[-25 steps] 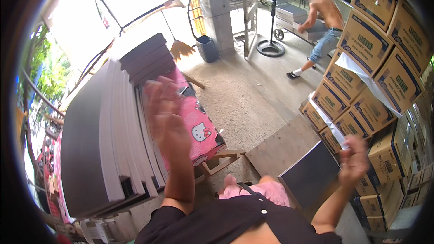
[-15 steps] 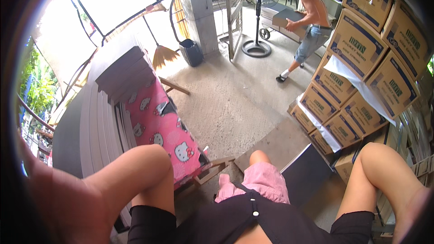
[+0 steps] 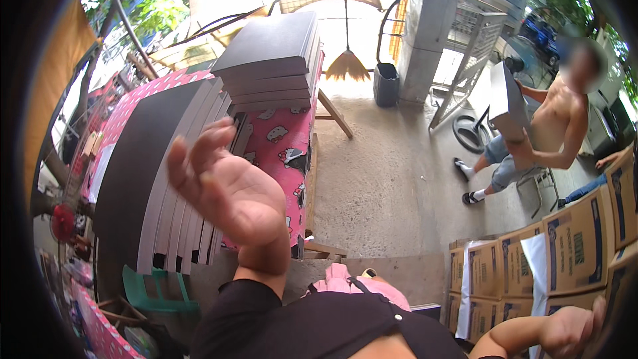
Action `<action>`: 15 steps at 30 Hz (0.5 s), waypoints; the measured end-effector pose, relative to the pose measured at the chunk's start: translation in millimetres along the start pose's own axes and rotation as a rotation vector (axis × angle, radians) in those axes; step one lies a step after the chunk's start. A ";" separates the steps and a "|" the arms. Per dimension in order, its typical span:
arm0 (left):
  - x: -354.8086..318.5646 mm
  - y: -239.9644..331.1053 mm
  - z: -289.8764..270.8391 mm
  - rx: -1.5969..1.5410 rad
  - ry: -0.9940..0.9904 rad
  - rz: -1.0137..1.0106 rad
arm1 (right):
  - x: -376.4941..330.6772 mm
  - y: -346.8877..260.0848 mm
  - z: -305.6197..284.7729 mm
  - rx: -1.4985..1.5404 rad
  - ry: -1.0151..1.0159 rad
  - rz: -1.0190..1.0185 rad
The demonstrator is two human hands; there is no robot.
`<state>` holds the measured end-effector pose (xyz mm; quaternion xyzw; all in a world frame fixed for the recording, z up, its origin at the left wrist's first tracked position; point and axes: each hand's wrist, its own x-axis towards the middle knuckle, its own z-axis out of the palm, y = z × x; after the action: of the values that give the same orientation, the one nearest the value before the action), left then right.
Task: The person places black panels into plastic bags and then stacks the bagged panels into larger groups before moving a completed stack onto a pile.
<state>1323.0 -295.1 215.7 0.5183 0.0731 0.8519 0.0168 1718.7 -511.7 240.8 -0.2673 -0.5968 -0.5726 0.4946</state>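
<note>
**Kid:** What is the left hand [image 3: 226, 189] doing?

**Friend:** It is up in the air with the palm showing and the fingers [image 3: 199, 153] spread wide. It holds nothing. A moment ago only the arms showed, low down, and the hand was out of the picture. Now it is in front of the fanned boards [image 3: 156, 186].

**Kid:** Where are those boards?

**Friend:** They lie on the counter [image 3: 282, 139], the one with the pink cartoon cloth. They are dark on top with pale edges, and they lean on each other like a spread of cards. Behind them on the counter sits a neat stack of boards [image 3: 269, 60]. The view has turned, so the counter now looks bigger and closer than before.

**Kid:** And the right hand [image 3: 571, 329]?

**Friend:** It is low down, far from the counter, just beside the cardboard boxes [image 3: 571, 246]. The fingers look curled, but I cannot tell if it holds anything. A moment ago only that arm showed.

**Kid:** Who else is there?

**Friend:** Another person [image 3: 531, 139] is across the floor from the counter, holding a flat grey board [image 3: 508, 103]. Earlier that person stood farther back, by a fan. A broom [image 3: 347, 60] and a dark bin [image 3: 385, 83] stand past the end of the counter.
</note>
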 end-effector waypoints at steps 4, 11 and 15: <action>-22.2 -11.6 16.3 0.178 0.002 -0.280 | -33.4 33.9 7.6 -0.201 -0.266 0.294; -39.4 -12.8 7.8 0.316 0.334 -0.994 | -62.1 43.5 55.0 -0.084 -0.308 0.476; -56.1 -34.1 -43.4 0.151 0.536 -1.268 | -74.8 23.9 82.1 0.207 -0.530 0.822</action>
<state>1308.9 -271.9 141.9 0.1469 0.4227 0.7688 0.4568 1744.1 -410.6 195.7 -0.5662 -0.6010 -0.1803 0.5344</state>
